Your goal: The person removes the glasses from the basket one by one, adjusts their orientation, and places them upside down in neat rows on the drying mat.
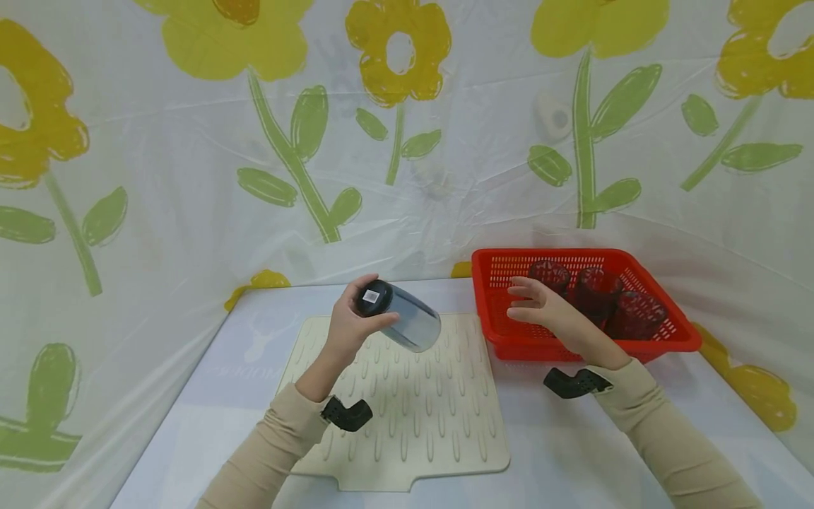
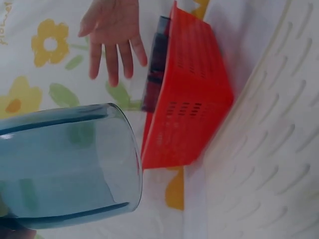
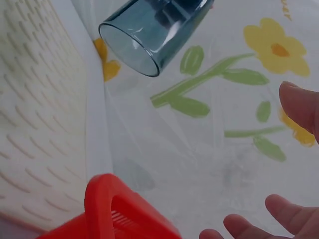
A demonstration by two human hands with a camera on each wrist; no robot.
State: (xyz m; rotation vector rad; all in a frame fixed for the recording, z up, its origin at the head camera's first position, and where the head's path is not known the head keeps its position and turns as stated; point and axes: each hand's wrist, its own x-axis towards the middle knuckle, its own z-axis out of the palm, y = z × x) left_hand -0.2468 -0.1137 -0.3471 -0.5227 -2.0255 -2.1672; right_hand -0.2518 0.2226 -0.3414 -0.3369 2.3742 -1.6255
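Note:
My left hand [image 1: 348, 319] grips a blue-tinted glass tumbler [image 1: 415, 324] near its dark base, which carries a small white label. The tumbler is tilted in the air over the cream ribbed mat [image 1: 407, 424], its rim pointing right and down. In the left wrist view the clear tumbler [image 2: 75, 167] looks empty. My right hand [image 1: 540, 305] is held up at the red basket [image 1: 509, 348], fingers spread and holding nothing; its palm shows in the left wrist view. Behind it, several dark glasses [image 1: 598, 288] stand in the basket.
The mat lies on a white table [image 1: 222, 417], with a tab at its front edge. The basket has slotted sides and stands at the mat's right back corner. A white sheet printed with yellow flowers [image 1: 407, 205] hangs behind and around the table.

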